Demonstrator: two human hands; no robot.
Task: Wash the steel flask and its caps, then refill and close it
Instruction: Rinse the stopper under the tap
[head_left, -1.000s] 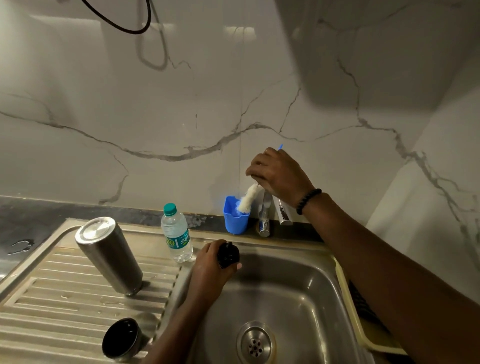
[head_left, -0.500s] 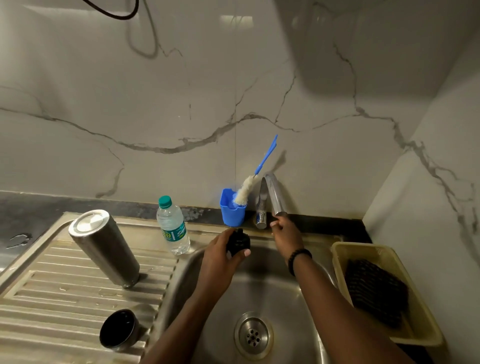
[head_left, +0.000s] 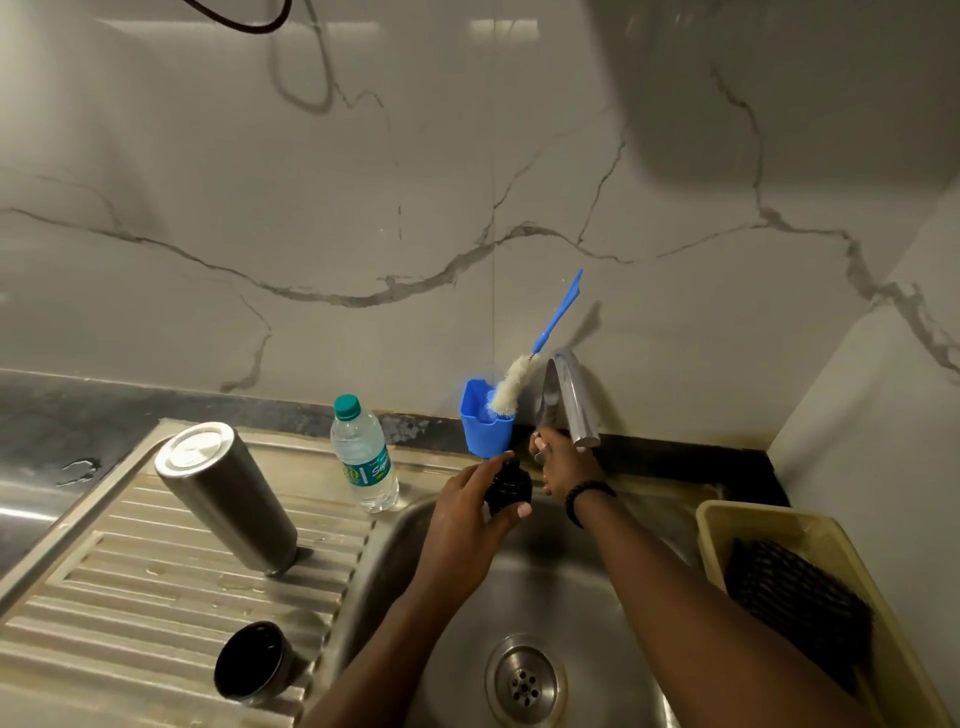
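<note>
- Head view: steel flask (head_left: 226, 499) stands inverted on the drainboard left of the sink basin (head_left: 597, 597), apparently washed; outer cap (head_left: 252, 661) lies nearer, mouth visible.
- Left hand (head_left: 467, 514) grips the black inner cap (head_left: 506, 486) over the basin; right hand (head_left: 563, 462) reaches the tap (head_left: 571, 400), grasp unclear.
- Judged remaining: rinsing, refilling, closing.
- Blue holder (head_left: 485, 423) behind the basin contains a bottle brush (head_left: 514, 384); water bottle (head_left: 363, 457) appears full; yellow tray (head_left: 821, 540) holds a dark scrubber (head_left: 795, 597).

Whole backsplash is white marble wall (head_left: 363, 208) with grey veins running across, and a side wall (head_left: 883, 415) meets it at 3 o'clock. Dark stone counter strip (head_left: 78, 400) along the base at 9 o'clock. Black cable (head_left: 234, 18) loops at 11 o'clock. Big soft shadow (head_left: 805, 104) up at 1 o'clock, glossy light glare across the top.
</note>
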